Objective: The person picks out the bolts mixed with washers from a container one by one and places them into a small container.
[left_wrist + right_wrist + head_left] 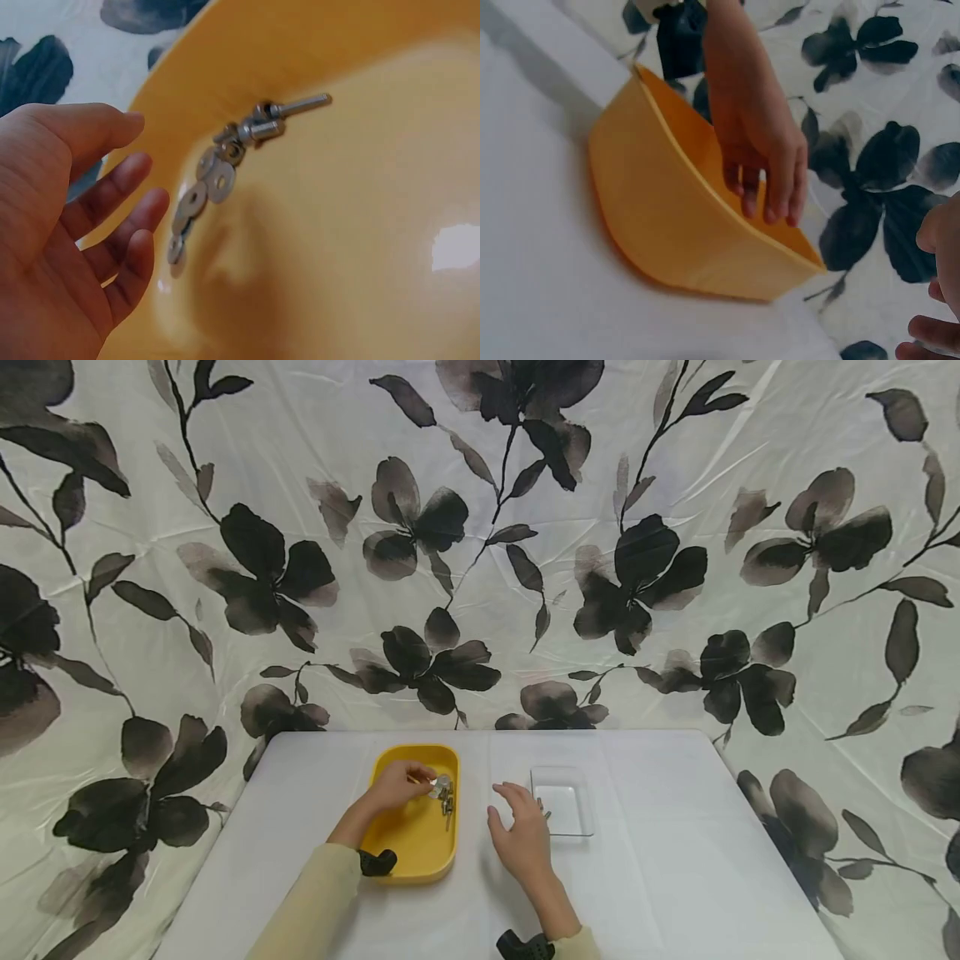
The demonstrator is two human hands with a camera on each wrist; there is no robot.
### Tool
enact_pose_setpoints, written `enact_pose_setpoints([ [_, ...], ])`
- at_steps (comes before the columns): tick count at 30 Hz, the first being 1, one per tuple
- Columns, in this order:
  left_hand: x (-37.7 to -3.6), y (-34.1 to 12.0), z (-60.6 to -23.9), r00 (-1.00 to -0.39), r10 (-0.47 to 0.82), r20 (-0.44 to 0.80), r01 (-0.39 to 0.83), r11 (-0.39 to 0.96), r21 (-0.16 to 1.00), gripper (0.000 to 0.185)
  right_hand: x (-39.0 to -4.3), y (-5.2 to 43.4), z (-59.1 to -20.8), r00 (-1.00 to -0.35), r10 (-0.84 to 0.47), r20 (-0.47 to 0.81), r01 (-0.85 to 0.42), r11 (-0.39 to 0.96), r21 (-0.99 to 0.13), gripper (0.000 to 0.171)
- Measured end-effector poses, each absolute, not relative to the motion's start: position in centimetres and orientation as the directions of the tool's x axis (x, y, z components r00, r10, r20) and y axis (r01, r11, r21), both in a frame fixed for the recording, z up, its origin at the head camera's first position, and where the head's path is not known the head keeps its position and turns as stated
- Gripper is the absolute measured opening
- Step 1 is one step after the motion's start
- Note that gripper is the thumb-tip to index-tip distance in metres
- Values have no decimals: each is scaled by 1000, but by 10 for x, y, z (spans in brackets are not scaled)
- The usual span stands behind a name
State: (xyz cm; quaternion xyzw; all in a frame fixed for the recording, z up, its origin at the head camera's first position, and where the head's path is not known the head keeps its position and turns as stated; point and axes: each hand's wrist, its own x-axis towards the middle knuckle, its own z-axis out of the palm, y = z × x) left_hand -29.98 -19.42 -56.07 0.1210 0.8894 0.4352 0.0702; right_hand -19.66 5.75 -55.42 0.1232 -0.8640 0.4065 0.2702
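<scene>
A yellow tray point(411, 847) sits on the white table, holding washers point(199, 193) and a bolt with nuts point(281, 120) in a small pile point(445, 793). My left hand point(399, 783) hangs over the tray with its fingers point(124, 217) relaxed just beside the washers, gripping nothing. In the right wrist view the left hand point(759, 150) dips its fingertips inside the tray's wall point(667, 217). My right hand point(520, 839) hovers open over the table between the tray and a clear plastic dish point(588, 817); its fingertips point(934, 296) show at the frame edge.
A few small metal pieces point(542, 810) lie at the clear dish's left edge. The white table point(675, 877) stands against a floral cloth backdrop point(645, 560). Black wrist straps point(377, 862) are on both forearms.
</scene>
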Motion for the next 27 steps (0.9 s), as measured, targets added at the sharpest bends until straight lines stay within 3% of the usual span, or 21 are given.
enact_pose_setpoints([
  [7,-307,-196,-570,-951,309,-14,183,600,778,18,-191,32,-562,-916,-60,397,-362,549,-753,35],
  [22,-314,-191,-580,-901,434,-20,270,595,757,21,-183,8,-586,-961,-127,247,-277,469,-839,42],
  [27,-315,-188,-586,-909,413,-54,234,614,754,22,-181,7,-592,-976,-132,174,-214,423,-881,46],
])
